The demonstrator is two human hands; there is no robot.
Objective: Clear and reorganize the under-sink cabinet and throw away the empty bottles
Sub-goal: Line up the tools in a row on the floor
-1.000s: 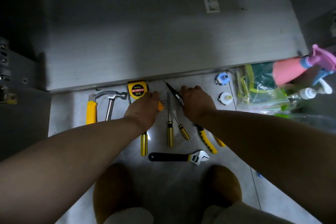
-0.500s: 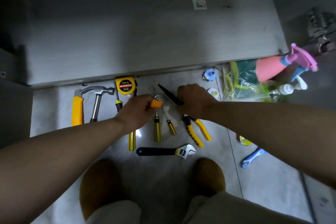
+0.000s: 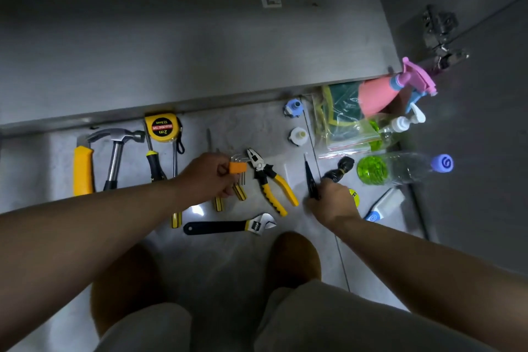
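Observation:
Tools lie in a row on the floor before the empty steel cabinet floor [image 3: 200, 51]. My left hand [image 3: 210, 177] is shut on a hex key set with an orange holder [image 3: 238, 167]. My right hand [image 3: 331, 201] grips a thin black pointed tool [image 3: 309, 177], just right of the yellow-handled pliers [image 3: 271, 180]. To the right lie a clear bottle with green contents and a blue cap [image 3: 400, 168], a pink spray bottle [image 3: 380, 93] and a white pump bottle [image 3: 403, 123].
Hammer [image 3: 114, 151], yellow tape measure [image 3: 163, 127], screwdrivers [image 3: 155, 164] and a black adjustable wrench [image 3: 228, 227] lie on the floor. Two bottle tops [image 3: 297, 136], a plastic bag [image 3: 343, 120] and a black bundle [image 3: 340, 170] are right. My knees and brown slippers [image 3: 294, 257] sit below.
My right hand has carried the black pointed tool to the right, uncovering the pliers. My left hand has lifted the orange hex key set slightly. The view has shifted right.

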